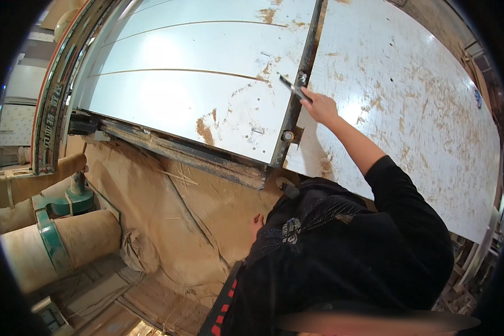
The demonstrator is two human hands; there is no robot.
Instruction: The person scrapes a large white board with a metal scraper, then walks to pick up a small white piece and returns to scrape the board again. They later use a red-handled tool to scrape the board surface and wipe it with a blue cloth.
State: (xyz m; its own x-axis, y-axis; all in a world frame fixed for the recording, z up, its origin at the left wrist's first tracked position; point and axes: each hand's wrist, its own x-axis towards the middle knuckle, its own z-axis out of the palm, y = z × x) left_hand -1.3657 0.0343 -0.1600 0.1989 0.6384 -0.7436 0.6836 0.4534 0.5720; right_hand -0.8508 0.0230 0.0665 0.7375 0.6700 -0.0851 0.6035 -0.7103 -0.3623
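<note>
My right hand [321, 106] is closed around a slim dark and silver utility knife [293, 88], arm stretched forward. Its tip points left and away from me, over the edge of a white panel [224, 112] with long cuts across it. Under the hand, a dark rail [297, 103] divides this panel from the scuffed white tabletop [409, 101] on the right. Low beside my body, part of my left hand [256, 225] shows; my black clothing hides the rest of it, and its fingers are too small to read.
Sawdust streaks [204, 131] and small labels [257, 130] lie on the panel. A machine gantry [53, 106] rises at the far left. Below it stand dusty cylindrical ducts [89, 238] with green fittings. Sawdust and thin offcuts [182, 176] cover the floor by the table's front beam [179, 151].
</note>
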